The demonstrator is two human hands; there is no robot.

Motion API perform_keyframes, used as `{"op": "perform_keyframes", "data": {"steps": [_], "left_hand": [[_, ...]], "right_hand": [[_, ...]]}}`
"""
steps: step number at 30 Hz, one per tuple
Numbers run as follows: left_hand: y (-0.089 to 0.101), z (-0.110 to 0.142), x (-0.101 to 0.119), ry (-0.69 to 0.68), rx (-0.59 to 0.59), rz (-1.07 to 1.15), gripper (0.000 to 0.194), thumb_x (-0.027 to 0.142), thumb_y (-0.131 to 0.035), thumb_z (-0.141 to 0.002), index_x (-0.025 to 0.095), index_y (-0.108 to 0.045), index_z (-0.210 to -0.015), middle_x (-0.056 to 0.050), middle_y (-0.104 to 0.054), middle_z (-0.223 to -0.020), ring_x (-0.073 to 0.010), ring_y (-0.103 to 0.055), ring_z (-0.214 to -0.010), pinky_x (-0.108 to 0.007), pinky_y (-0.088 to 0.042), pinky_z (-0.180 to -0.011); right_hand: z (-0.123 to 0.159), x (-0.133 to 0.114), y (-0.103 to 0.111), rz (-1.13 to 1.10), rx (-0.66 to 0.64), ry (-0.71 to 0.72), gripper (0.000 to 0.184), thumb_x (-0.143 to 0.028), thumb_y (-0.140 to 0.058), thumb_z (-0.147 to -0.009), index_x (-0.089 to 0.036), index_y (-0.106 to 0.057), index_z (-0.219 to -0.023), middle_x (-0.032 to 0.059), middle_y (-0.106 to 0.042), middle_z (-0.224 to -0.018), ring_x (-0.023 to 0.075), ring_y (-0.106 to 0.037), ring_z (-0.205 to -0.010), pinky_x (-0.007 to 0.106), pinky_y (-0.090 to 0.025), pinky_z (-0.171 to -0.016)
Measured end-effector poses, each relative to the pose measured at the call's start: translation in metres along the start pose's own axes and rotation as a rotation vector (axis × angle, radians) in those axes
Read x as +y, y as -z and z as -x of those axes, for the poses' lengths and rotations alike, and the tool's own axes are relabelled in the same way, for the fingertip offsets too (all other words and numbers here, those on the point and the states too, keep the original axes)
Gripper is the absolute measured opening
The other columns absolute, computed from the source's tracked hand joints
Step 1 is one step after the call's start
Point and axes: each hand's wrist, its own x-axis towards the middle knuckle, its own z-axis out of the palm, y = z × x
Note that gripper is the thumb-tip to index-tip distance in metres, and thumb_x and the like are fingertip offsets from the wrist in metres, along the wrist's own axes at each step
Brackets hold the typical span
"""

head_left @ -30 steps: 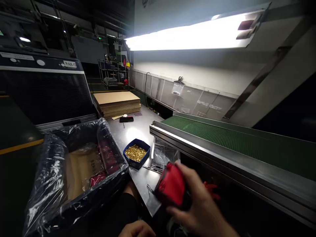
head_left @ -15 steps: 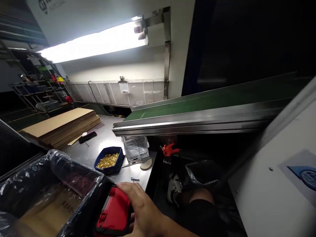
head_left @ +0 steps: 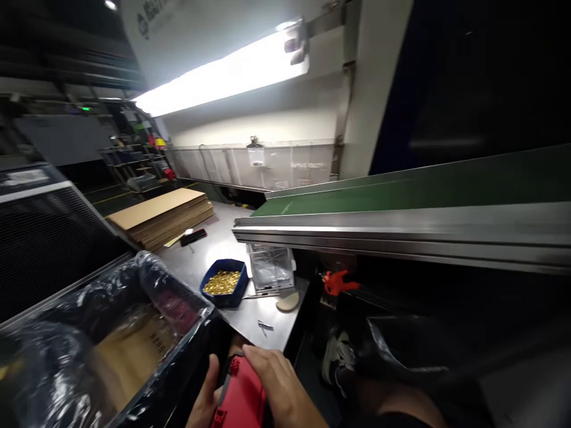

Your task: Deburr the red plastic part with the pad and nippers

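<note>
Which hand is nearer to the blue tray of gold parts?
Left. The left hand lies below the blue tray; the right hand is further right. Both hold the red case.

Bare hands, no sleeves; dark shorts and a sneaker.
</note>
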Motion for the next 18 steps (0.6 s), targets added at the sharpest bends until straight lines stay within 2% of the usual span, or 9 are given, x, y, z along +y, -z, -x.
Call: {"op": "perform_keyframes", "data": {"steps": [4,6,8,10,12,14,15,16,18], "left_hand": [[0.007,-0.003,0.004,-0.036,0.044,0.037,0.045,0.05,-0.058,-0.099,0.017,-0.061,-0.129,-0.011,-0.066,-0.126,-0.0227,-0.066,-0.109,-0.044,-0.059,-0.095],[0.011,-0.005,0.005,-0.033,0.055,0.053,0.041,0.047,-0.059,-0.099,0.017,-0.062,-0.126,-0.011,-0.066,-0.125,-0.022,-0.066,-0.108,-0.043,-0.058,-0.095],[0.016,-0.008,0.005,-0.018,0.055,0.067,0.041,0.048,-0.059,-0.099,0.016,-0.063,-0.124,-0.01,-0.067,-0.123,-0.0216,-0.067,-0.107,-0.043,-0.058,-0.095],[0.022,-0.013,0.007,0.007,0.051,0.077,0.048,0.055,-0.059,-0.097,0.014,-0.066,-0.119,-0.011,-0.071,-0.117,-0.0226,-0.07,-0.101,-0.042,-0.059,-0.093],[0.029,-0.019,0.01,0.03,0.042,0.095,0.06,0.065,-0.062,-0.091,0.009,-0.071,-0.112,-0.015,-0.075,-0.107,-0.0247,-0.073,-0.092,-0.04,-0.059,-0.088],[0.035,-0.024,0.013,0.009,0.028,0.134,0.069,0.069,-0.065,-0.086,0.004,-0.074,-0.108,-0.018,-0.077,-0.102,-0.0269,-0.075,-0.087,-0.038,-0.059,-0.085],[0.036,-0.025,0.015,-0.019,0.02,0.154,0.07,0.068,-0.066,-0.086,0.003,-0.074,-0.11,-0.019,-0.077,-0.102,-0.0278,-0.076,-0.088,-0.038,-0.059,-0.085],[0.036,-0.026,0.018,-0.053,0.01,0.174,0.07,0.067,-0.066,-0.086,0.003,-0.073,-0.114,-0.02,-0.077,-0.106,-0.0287,-0.076,-0.09,-0.039,-0.059,-0.087],[0.035,-0.025,0.022,-0.119,-0.02,0.203,0.069,0.064,-0.067,-0.087,0.003,-0.071,-0.12,-0.022,-0.075,-0.116,-0.0304,-0.076,-0.095,-0.044,-0.059,-0.091]], "right_hand": [[0.001,0.006,-0.006,-0.109,-0.056,-0.097,0.081,-0.066,-0.057,-0.091,-0.04,-0.023,-0.161,0.0097,-0.055,-0.147,0.033,-0.054,-0.134,0.051,-0.048,-0.111],[0.001,0.013,-0.014,-0.174,-0.09,-0.116,0.077,-0.067,-0.051,-0.093,-0.041,-0.026,-0.161,0.0092,-0.054,-0.149,0.0329,-0.052,-0.137,0.052,-0.046,-0.113],[-0.001,0.022,-0.021,-0.243,-0.161,-0.116,0.073,-0.067,-0.049,-0.094,-0.044,-0.027,-0.16,0.0068,-0.051,-0.153,0.0304,-0.049,-0.141,0.051,-0.043,-0.116],[-0.004,0.036,-0.025,-0.314,-0.189,-0.157,0.084,-0.077,-0.057,-0.085,-0.042,-0.035,-0.157,0.0055,-0.048,-0.156,0.0299,-0.046,-0.145,0.048,-0.041,-0.119],[-0.009,0.055,-0.029,-0.309,-0.019,-0.355,0.095,-0.087,-0.063,-0.071,-0.035,-0.052,-0.149,0.0074,-0.051,-0.153,0.0308,-0.049,-0.142,0.045,-0.043,-0.118],[-0.014,0.082,-0.03,-0.202,0.292,-0.656,0.101,-0.09,-0.061,-0.067,-0.02,-0.059,-0.14,0.0161,-0.053,-0.146,0.0341,-0.052,-0.136,0.047,-0.044,-0.116],[-0.017,0.099,-0.03,-0.127,0.427,-0.794,0.101,-0.087,-0.057,-0.072,-0.013,-0.056,-0.139,0.0219,-0.051,-0.145,0.0364,-0.05,-0.136,0.051,-0.041,-0.117],[-0.021,0.116,-0.03,-0.061,0.531,-0.911,0.109,-0.087,-0.055,-0.072,-0.004,-0.049,-0.143,0.0287,-0.045,-0.145,0.0398,-0.045,-0.138,0.054,-0.037,-0.118],[-0.028,0.152,-0.03,0.033,0.647,-1.126,0.12,-0.078,-0.068,-0.068,0.004,-0.034,-0.149,0.0347,-0.034,-0.15,0.0447,-0.03,-0.146,0.058,-0.027,-0.122]]}}
